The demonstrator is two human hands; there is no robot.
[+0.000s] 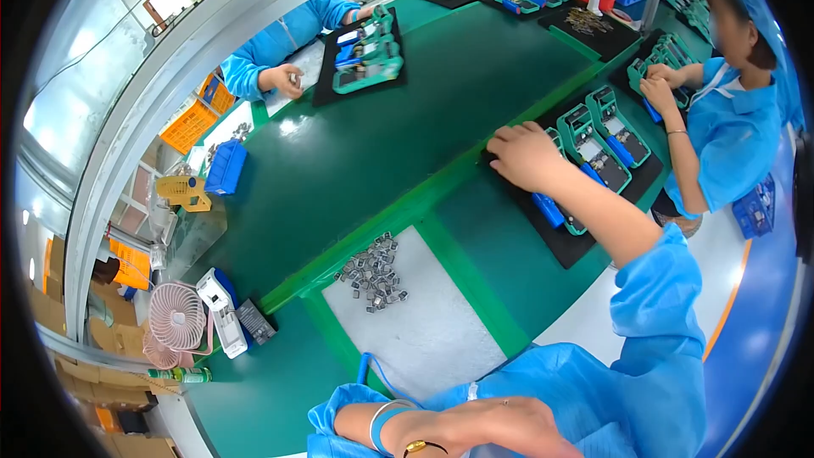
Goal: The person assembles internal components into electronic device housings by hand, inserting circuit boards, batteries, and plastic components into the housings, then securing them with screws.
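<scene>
My right hand (527,158) is stretched out to the right, fingers bent over the far left corner of a black mat (566,248). Whatever lies under the fingers is hidden. Beside it on the mat are several green housings (585,141) with blue cylinders; one blue cylinder (548,210) shows just below my wrist. My left hand (509,426) is low in front of my body, its fingers partly cut off by the lower edge. A white work sheet (424,322) lies on the green table before me, bearing a pile of small metallic parts (373,274).
A pink fan (176,315), a white-and-blue device (222,314) and a blue bin (226,167) stand at left. Across the table, a co-worker's hand (281,80) is near another mat of housings (370,68). At right, a co-worker (733,102) handles a green housing.
</scene>
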